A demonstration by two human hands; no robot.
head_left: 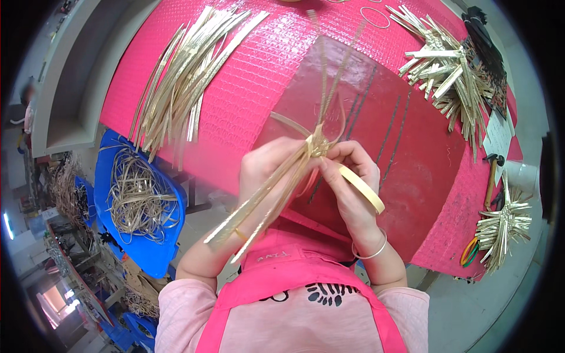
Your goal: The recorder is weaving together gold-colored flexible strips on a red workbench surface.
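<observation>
Several narrow gold straps are woven together at a knot (318,145), held up over a dark red board (412,165). Loose strap ends (259,203) run back across my left wrist, and others reach away toward the far side. My left hand (266,163) is closed around the straps just left of the knot, its fingertips partly hidden. From the right, my right hand (356,179) has thumb and fingers pinched close against the knot. A narrow pale yellow roll of tape (369,195) rests in that hand, against the thumb side.
A bundle of gold straps (191,67) lies at the far left on the pink table cover (253,76). Woven strap pieces (450,73) are piled at the far right, with another (505,220) nearer. A hammer (492,182) lies beside them. A blue bin (159,259) holds tangled strips.
</observation>
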